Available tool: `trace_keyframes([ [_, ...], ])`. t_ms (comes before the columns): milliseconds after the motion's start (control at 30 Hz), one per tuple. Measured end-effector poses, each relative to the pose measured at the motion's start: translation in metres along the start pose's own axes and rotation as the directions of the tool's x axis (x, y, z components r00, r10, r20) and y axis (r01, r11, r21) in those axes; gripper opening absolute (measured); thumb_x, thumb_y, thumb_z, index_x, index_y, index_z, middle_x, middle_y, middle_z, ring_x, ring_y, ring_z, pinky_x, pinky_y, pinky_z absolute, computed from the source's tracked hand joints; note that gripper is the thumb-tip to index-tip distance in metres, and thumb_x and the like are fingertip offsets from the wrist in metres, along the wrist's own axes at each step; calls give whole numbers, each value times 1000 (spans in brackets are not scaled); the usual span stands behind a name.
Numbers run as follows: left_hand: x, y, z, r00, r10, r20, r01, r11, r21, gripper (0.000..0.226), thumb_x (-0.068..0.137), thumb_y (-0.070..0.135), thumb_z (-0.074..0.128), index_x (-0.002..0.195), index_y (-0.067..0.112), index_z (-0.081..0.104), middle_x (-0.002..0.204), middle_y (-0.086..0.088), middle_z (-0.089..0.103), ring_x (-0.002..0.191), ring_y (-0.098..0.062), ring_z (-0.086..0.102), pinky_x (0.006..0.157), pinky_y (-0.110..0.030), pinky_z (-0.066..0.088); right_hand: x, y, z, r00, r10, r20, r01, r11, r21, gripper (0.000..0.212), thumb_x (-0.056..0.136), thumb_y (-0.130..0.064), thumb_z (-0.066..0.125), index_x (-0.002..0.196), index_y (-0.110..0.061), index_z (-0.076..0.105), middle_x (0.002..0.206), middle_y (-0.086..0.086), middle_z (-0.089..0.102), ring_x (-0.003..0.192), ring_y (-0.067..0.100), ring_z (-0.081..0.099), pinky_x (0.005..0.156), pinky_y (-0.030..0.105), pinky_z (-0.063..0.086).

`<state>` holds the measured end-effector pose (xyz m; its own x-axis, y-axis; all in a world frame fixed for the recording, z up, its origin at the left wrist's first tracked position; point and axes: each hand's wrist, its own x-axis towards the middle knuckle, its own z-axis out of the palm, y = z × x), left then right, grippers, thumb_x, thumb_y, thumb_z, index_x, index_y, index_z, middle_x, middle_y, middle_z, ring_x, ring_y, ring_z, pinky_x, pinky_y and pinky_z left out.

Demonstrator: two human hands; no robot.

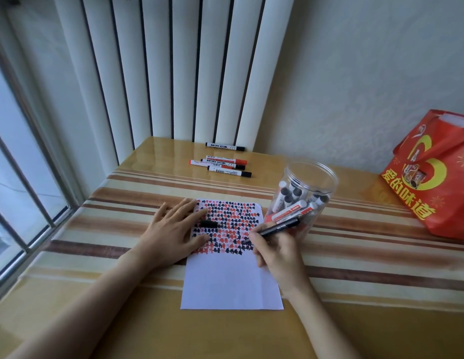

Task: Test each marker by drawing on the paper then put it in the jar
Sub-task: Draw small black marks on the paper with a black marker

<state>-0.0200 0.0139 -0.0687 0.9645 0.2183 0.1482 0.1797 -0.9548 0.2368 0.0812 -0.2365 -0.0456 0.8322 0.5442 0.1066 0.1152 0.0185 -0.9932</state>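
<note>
**Black marker at the paper, cap lying beside the left hand**

The right hand (pixel 275 252) pinches a black marker (pixel 273 230) between thumb and fingers, tip down on the paper (pixel 229 278) at the right edge of the rows of red and black scribbles. White print runs along the barrel, too small to read. The left hand (pixel 173 234) lies flat with fingers spread, pressing the paper's upper left corner; a black cap (pixel 209 224) lies on the sheet just beside its fingers.

The jar (pixel 304 193), clear plastic and open-topped, stands just beyond the paper's upper right corner, close behind the marker in the right hand. It holds many markers with white barrels, black ends and some red caps; their labels carry red and black print that cannot be made out.

Further back on the desk (pixel 355 320), five loose markers wait: one black-capped marker (pixel 225 146) alone near the wall, and a cluster of four (pixel 220 165) closer in, two with red ends and two with black. A large "W" shows on some of the barrels; the rest is unreadable.

At the right edge stands a red gift bag (pixel 433 177) with yellow Chinese characters reading 爱的味道 and a yellow crescent design.

The desk is glossy, yellow-tan with brown and cream stripes. Behind it rises a white ribbed radiator (pixel 173 68) against a pale textured wall; a window (pixel 15 151) with metal bars is at the left.
</note>
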Motion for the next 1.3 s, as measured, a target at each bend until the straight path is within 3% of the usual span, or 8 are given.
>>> trace_keyframes([
  [167,3,-3,2,1000,1,-11,-1,1000,-23,76,86,84,13,154,51,18,166,14,13,152,-3,-2,124,-44,-5,-3,5,-2,999,-25,-43,15,978,-206,18,97,-19,72,87,-18,58,66,20,63,39,24,56,38,21,35],
  [300,2,-3,2,1000,-4,-6,4,1000,-20,74,87,82,12,154,51,17,166,14,13,153,-3,-1,124,-44,-4,-5,10,-2,996,3,-87,-27,962,-272,18,94,-16,68,83,-17,54,58,12,61,38,23,56,36,25,37],
  [733,2,-2,0,1000,-3,-9,2,999,-38,66,93,74,23,154,49,20,166,11,16,153,-6,2,125,-46,-3,-4,10,-1,993,93,-73,-111,945,-308,22,93,-18,69,77,-20,54,56,3,61,39,19,55,38,23,37],
  [1300,3,-3,2,1000,-8,-24,6,999,-48,69,90,76,19,153,49,24,165,12,19,153,-6,5,125,-45,-2,-4,8,-1,993,82,-89,-105,949,-298,23,93,-15,66,76,-23,54,57,3,62,38,18,54,37,21,35],
])
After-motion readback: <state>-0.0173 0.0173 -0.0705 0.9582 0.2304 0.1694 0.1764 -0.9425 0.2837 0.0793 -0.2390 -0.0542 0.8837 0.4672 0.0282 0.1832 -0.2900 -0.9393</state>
